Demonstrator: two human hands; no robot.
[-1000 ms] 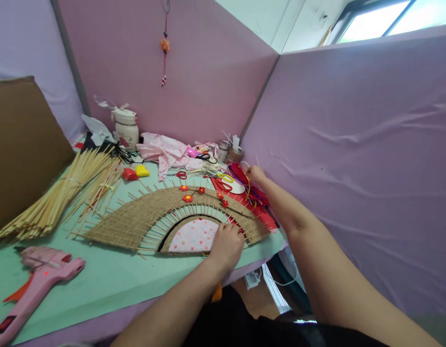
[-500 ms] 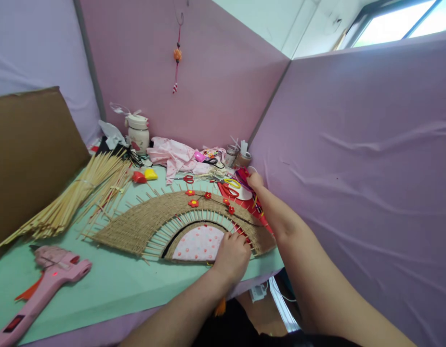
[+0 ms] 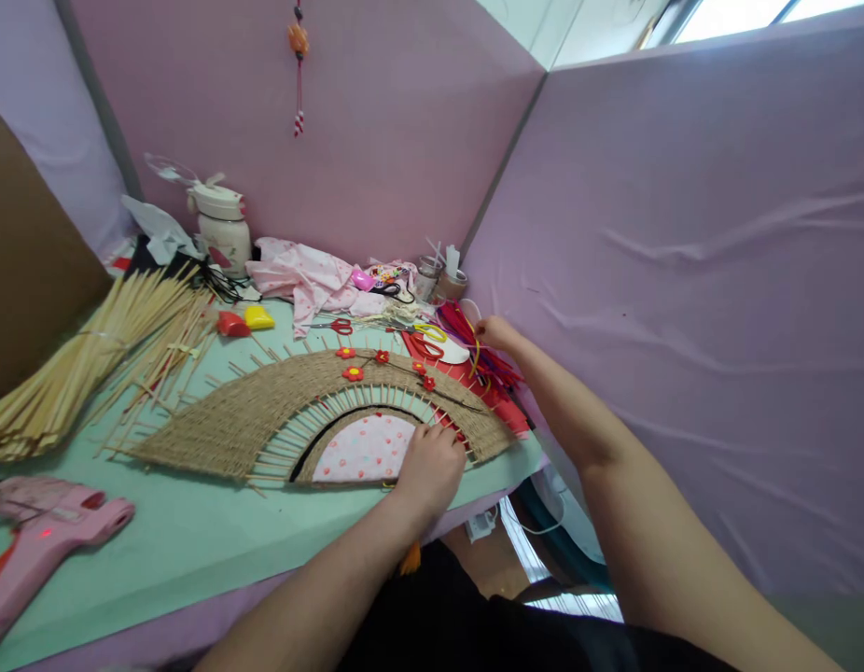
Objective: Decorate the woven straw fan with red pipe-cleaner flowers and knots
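Observation:
A woven straw-coloured fan (image 3: 215, 420) with thin stick ribs, red flowers and a pink dotted half-round centre lies on the table. My left hand (image 3: 434, 467) is closed on the fan's lower inner edge, fingers curled over the ribs at the right end of the dotted centre; its thumb is hidden. At the back right, my right hand (image 3: 498, 333) has its fingers pinched together beside a bundle of red and purple strips (image 3: 458, 322). A yellow strip (image 3: 475, 359) lies close to those fingertips. What they pinch, if anything, cannot be made out.
Left of the fan are thin sticks (image 3: 89, 350) and a pink glue gun (image 3: 54, 523). Behind it lie red-handled scissors (image 3: 341, 326), yellow-handled scissors (image 3: 430, 332), pink cloth (image 3: 302, 271) and a white bottle (image 3: 222, 229). The purple wall (image 3: 670, 308) stands close on the right.
The view has shifted, so the table things sit further left and higher. My right hand has drawn slightly right, away from the strips, showing more of them. My left hand stays on the fan.

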